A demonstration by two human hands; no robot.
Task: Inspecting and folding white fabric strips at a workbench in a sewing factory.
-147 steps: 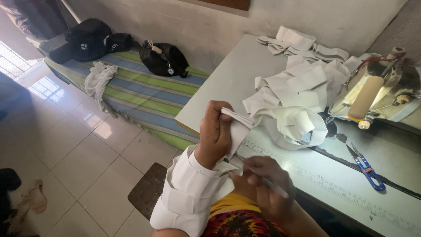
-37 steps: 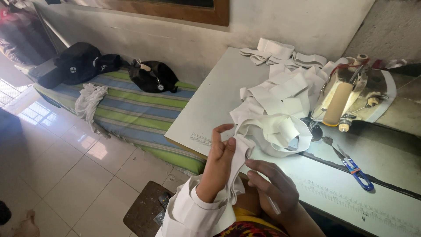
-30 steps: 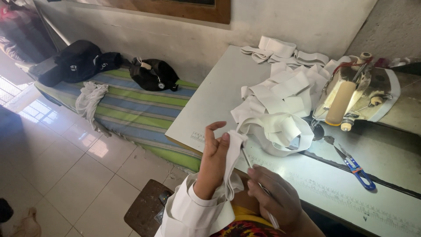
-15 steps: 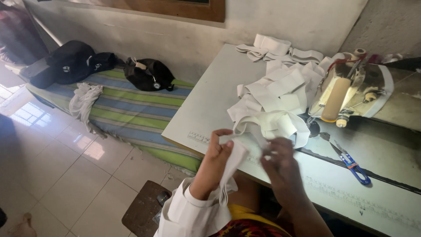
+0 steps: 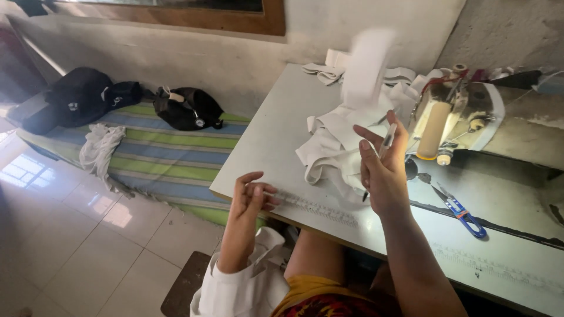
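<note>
The table (image 5: 276,135) carries a heap of white pieces (image 5: 338,138) near its far edge, and a blurred white strip (image 5: 367,64) is in the air above them. To land it well, aim for the heap's middle, clear of the sewing machine (image 5: 452,114). The right hand (image 5: 382,167), fingers spread, pinches a thin pen (image 5: 385,144); the left hand (image 5: 249,196) hangs open and empty at the near edge. Motion blur hides the strip's shape.

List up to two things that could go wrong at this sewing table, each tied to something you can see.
The blurred white cloth piece in the air above the heap of white pieces may land off the table. The right hand holds a thin pen-like tool that could slip. The left hand is empty.
</note>
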